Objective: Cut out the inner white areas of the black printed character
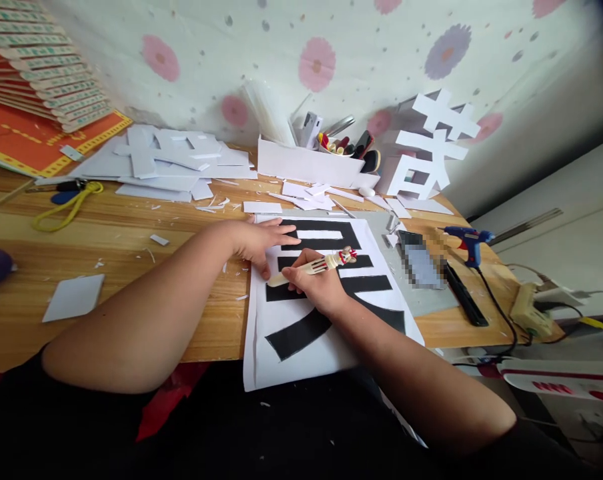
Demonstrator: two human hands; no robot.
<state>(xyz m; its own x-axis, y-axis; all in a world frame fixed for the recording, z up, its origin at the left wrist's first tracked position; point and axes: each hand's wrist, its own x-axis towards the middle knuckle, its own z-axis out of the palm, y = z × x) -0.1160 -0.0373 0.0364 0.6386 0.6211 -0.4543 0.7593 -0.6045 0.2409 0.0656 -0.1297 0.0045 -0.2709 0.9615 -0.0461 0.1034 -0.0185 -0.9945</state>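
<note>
A white sheet printed with a large black character lies over the front edge of the wooden table. My left hand rests on its upper left part, fingers spread and pressing the paper. In my right hand is a thick cream multicolour pen with a red and white figure on its top end. The pen slants down to the left, its lower end over a black stroke near the sheet's left side. Whether the tip touches the paper I cannot tell.
White board pieces lie stacked at the back left, beside a white organizer box. A white three-dimensional character stands back right. Rightward are a phone, a black utility knife, a blue glue gun and a power strip.
</note>
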